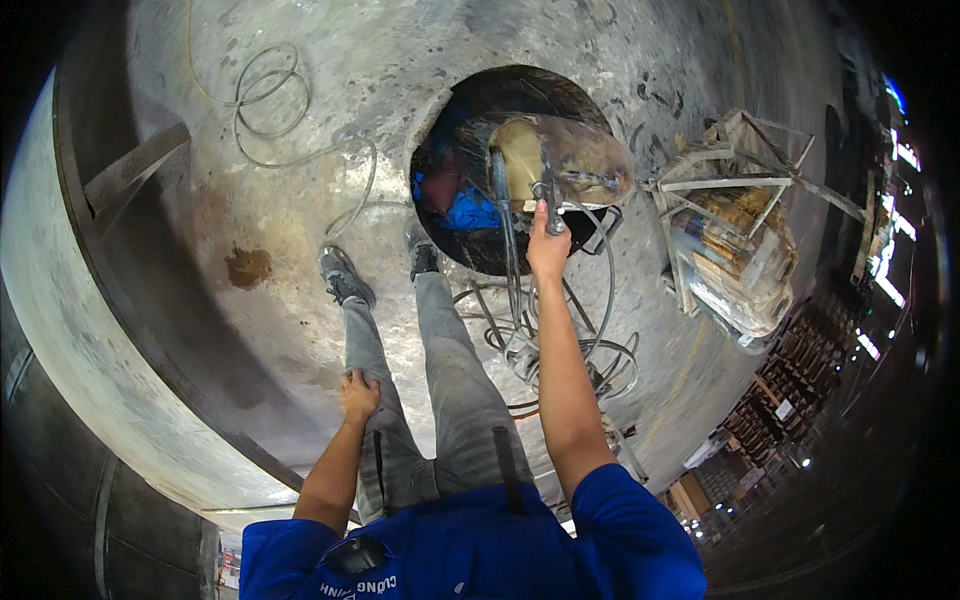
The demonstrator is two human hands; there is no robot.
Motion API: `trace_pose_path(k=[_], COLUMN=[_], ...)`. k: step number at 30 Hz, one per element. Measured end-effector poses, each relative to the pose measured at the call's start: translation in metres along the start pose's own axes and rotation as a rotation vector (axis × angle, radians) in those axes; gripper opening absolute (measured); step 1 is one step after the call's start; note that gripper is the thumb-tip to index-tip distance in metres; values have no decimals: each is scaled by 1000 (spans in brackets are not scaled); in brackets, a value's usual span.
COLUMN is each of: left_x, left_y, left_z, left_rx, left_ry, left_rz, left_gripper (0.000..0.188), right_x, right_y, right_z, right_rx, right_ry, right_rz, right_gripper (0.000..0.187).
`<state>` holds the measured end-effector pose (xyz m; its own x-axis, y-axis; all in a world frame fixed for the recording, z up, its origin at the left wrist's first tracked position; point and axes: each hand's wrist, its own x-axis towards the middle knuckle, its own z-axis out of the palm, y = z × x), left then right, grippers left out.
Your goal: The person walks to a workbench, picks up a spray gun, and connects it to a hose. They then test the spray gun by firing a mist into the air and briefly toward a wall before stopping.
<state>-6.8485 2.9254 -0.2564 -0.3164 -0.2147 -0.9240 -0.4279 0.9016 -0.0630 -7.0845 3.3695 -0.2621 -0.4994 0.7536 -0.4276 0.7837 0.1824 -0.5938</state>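
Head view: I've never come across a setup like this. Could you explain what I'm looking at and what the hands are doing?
There is no robot here, just a person in a blue shirt, seen from a wide fisheye camera on their own head looking down. That lens bends straight edges near the rim.

The right hand grips a handheld tool over a round opening; its exact type is too small to tell. The left hand rests on the left trouser leg, holding nothing.

On the scuffed grey surface lie tangled hoses near the right forearm, a loosely looped cable at upper left, and a metal frame to the right. Some blue material shows inside the opening.
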Motion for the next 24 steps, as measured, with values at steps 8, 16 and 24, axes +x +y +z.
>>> trace_pose_path(k=[8, 16, 24], left_x=[4, -3, -7], left_y=[-5, -2, 1], left_z=[-2, -3, -4], left_rx=[-28, -22, -29], left_ry=[-84, -72, -59], left_rz=[63, 46, 53], left_gripper=[57, 54, 51], right_x=[-7, -12, -15], right_y=[-9, -18, -24], right_z=[2, 7, 6], right_rx=[-87, -63, -117], right_ry=[-15, -12, -13], right_rz=[50, -18, 34], right_gripper=[52, 56, 59])
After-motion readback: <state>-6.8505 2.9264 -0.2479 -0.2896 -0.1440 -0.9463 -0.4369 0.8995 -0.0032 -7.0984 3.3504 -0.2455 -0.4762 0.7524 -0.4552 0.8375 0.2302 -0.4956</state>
